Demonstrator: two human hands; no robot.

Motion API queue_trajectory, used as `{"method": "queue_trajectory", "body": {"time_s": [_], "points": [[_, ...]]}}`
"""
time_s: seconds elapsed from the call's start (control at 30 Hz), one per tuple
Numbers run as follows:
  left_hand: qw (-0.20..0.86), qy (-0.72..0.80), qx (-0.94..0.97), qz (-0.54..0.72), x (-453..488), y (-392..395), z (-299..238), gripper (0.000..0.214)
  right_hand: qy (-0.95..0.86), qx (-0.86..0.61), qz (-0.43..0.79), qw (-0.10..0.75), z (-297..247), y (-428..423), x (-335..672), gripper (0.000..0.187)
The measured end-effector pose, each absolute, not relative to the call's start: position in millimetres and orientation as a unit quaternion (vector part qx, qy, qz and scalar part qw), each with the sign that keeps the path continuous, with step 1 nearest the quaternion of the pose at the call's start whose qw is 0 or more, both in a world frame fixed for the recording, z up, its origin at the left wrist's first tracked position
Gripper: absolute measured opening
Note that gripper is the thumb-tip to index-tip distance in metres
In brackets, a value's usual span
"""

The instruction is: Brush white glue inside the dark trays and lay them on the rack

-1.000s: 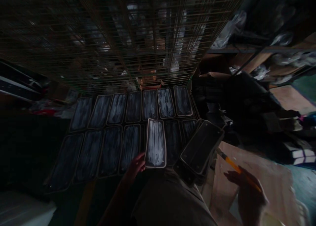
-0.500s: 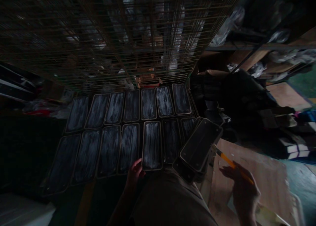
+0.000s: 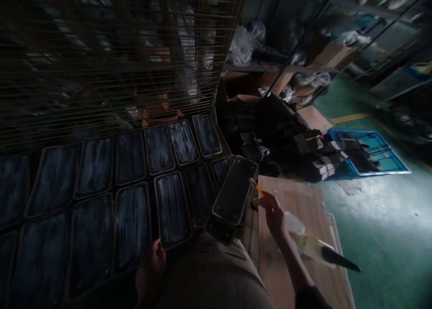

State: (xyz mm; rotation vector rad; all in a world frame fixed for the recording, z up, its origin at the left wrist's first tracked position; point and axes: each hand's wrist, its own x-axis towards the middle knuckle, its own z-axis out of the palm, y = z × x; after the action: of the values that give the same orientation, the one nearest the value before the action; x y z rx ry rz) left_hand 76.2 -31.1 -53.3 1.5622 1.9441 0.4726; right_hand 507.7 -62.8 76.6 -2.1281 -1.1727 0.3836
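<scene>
Two rows of dark rectangular plates with pale rims and white brushed streaks lie on a wire rack point(image 3: 216, 133). My left hand point(image 3: 151, 266) is closed on the near edge of one streaked plate point(image 3: 171, 208) that sits in the front row. My right hand point(image 3: 275, 216) is closed on an orange-handled brush point(image 3: 260, 192), its tip toward a stack of unstreaked dark plates point(image 3: 234, 196) resting near my knee. My trouser leg point(image 3: 216, 277) fills the bottom middle.
A tall wire shelf rack point(image 3: 118, 52) rises behind the plates. A wooden board point(image 3: 297, 241) lies to the right, with a funnel-like tool point(image 3: 320, 250) on it. Further right are a blue crate point(image 3: 371, 156), cardboard boxes, plastic bags and a green floor point(image 3: 381, 219).
The streaked plate in my left hand was lowered flat into the front row. My head turned right, so the rack shifted left. My right hand with the brush rose closer to the stack.
</scene>
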Motion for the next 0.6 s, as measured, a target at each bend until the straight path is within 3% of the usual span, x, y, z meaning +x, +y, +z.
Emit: {"method": "queue_trajectory", "body": {"time_s": [0.23, 0.47, 0.6], "points": [[0.580, 0.565, 0.571, 0.138, 197, 9, -25, 0.039, -0.542, -0.801, 0.081, 0.241, 78, -7, 542, 0.036], [0.538, 0.576, 0.605, 0.113, 263, 30, -23, 0.021, -0.559, -0.806, 0.103, 0.167, 65, 7, 545, 0.036], [0.535, 0.601, 0.587, 0.088, 264, 31, -23, 0.021, -0.564, -0.798, 0.137, 0.163, 58, -17, 528, 0.033]]}}
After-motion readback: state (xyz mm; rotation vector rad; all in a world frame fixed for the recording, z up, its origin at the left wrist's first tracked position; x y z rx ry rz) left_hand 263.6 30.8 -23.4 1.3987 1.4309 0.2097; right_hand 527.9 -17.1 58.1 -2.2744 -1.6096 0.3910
